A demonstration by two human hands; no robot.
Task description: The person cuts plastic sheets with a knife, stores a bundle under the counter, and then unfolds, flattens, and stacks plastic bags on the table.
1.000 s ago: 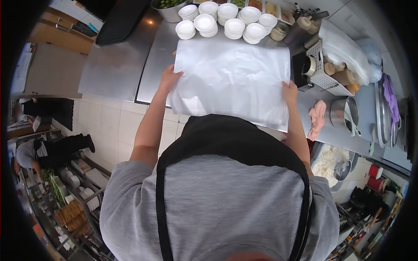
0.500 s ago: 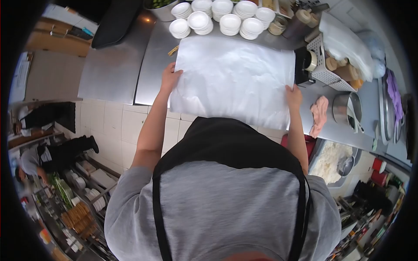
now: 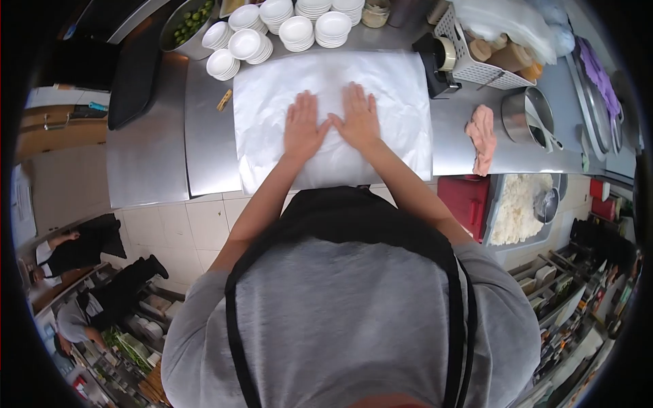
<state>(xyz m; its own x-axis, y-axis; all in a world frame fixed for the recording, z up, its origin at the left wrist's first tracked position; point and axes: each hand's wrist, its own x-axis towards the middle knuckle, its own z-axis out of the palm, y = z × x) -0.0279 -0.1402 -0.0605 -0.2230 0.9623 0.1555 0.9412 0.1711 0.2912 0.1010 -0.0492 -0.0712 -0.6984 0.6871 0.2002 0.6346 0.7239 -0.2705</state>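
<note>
A white, slightly wrinkled sheet [image 3: 265, 136] lies spread on the steel counter [image 3: 211, 160] in front of me. My left hand [image 3: 304, 128] rests palm down on its middle, fingers stretched away from me. Just to the right, my right hand [image 3: 357, 120] is also flat on the sheet with its fingers apart. The two thumbs come close together. Beyond the sheet's far edge stand stacks of small white dishes [image 3: 296, 31]. A small yellowish clip-like item [image 3: 224, 100] lies left of the sheet.
At the right are a black holder [image 3: 435, 64], a white basket [image 3: 469, 66], a pink cloth [image 3: 481, 139] and a steel pot [image 3: 527, 115]. Below the counter sits a tub of white food [image 3: 520, 211]. Two people [image 3: 81, 248] are at the far left.
Both hands have let go of the sheet's side edges and moved inward onto its middle. The sheet now lies flatter on the counter. The camera view has shifted.
</note>
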